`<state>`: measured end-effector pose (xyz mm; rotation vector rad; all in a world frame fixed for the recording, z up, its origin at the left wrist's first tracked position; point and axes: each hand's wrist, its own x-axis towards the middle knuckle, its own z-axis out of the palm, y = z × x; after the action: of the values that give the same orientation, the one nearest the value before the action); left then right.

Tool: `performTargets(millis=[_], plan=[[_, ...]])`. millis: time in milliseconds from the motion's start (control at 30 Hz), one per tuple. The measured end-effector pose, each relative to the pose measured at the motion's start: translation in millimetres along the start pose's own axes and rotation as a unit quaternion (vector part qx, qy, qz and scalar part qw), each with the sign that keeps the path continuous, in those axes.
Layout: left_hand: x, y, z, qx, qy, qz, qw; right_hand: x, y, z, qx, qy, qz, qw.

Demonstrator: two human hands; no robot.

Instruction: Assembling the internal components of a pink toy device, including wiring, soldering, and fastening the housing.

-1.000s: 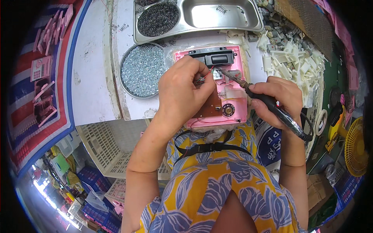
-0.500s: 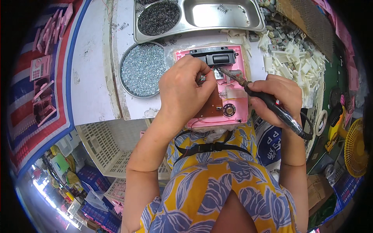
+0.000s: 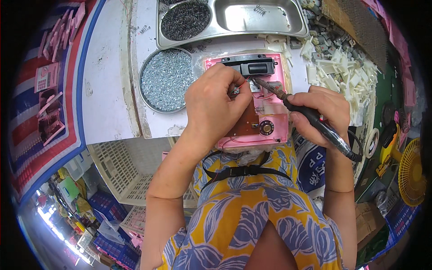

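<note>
Open pink plastic housing (image 3: 270, 130) lies at the near edge of the white bench (image 3: 108, 99), directly in front of the person, with a brown circuit board (image 3: 245, 123) seated inside and a black module (image 3: 252, 66) at its far end. Left hand (image 3: 211, 103) rests on the housing, fingers curled and pinched over a small part with red wire beside the board; what exactly is pinched cannot be made out. Right hand (image 3: 321, 112) is wrapped closed around a soldering iron (image 3: 310, 119), pen-style, tip angled down-left into the housing just below the black module. Judgement: brace the right wrist on the bench edge, keep the left fingertips clear of the hot tip, touch the joint briefly and hold the wire steady until it sets. The joint itself is hidden behind the left fingers; the round tray of silver screws (image 3: 166, 80) lies just left of the work.
</note>
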<state>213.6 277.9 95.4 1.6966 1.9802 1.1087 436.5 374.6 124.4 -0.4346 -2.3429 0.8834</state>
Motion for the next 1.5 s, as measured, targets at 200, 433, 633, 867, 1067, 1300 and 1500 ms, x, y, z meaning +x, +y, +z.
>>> performTargets(millis=[200, 433, 633, 867, 1067, 1300, 1500], plan=[[-1.4, 0.9, 2.1, 0.01, 0.011, -0.001, 1.0, 0.4, -0.7, -0.4, -0.007, -0.002, 0.003, 1.0], [-2.0, 1.1, 4.2, 0.015, 0.024, 0.002, 1.0, -1.4, -5.1, -6.4, -0.012, -0.009, 0.002, 1.0], [-1.4, 0.4, 4.9, 0.02, 0.026, 0.009, 0.999, -4.9, -6.4, -10.3, -0.014, 0.001, 0.005, 1.0], [-1.7, 2.6, 3.5, 0.045, 0.015, 0.005, 0.999, -8.4, -7.1, -11.5, -0.019, 0.017, 0.01, 1.0], [-4.3, 6.0, -4.3, 0.046, 0.03, 0.023, 0.998, -21.0, -10.1, -22.5, -0.031, 0.036, 0.025, 0.999], [-27.8, 47.3, -22.8, 0.03, -0.142, 0.13, 0.981, -49.3, -21.7, -43.2, -0.024, 0.124, 0.055, 0.99], [-10.1, 47.5, 18.5, 0.189, -0.233, 0.195, 0.934, -48.5, -26.0, -54.9, -0.055, 0.124, 0.022, 0.99]])
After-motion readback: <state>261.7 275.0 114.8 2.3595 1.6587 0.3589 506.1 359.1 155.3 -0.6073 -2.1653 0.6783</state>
